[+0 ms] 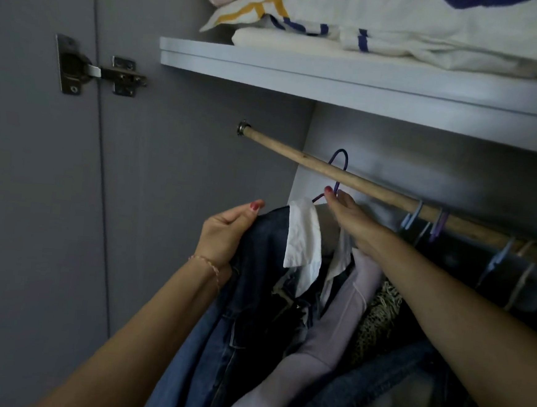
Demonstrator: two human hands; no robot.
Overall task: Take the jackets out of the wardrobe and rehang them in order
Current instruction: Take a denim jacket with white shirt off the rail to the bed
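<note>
The right hand (pixel 347 220) is pinching the neck of a purple hanger (pixel 338 173), whose hook is sitting at the wooden rail (pixel 343 177) (whether over it or just behind, I cannot tell), while the left hand (pixel 223 235) is gripping the shoulder of the denim jacket (pixel 253 298) hanging from it. Beside it, to the right, a lilac jacket (pixel 345 309) is hanging, with more hangers (pixel 426 220) sitting further along the rail under the shelf (pixel 334 83) of folded linen (pixel 403 24).

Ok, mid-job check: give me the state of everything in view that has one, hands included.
Left hand: grips the denim jacket's shoulder.
Right hand: pinches the purple hanger's neck.
Purple hanger: hook over the rail, carrying the jacket.
Denim jacket: on the hanger, white collar showing.
Wooden rail: bare at its left end.
Other hangers: hooked further right.
Wardrobe door: open.
Shelf: holds folded bedding.
</note>
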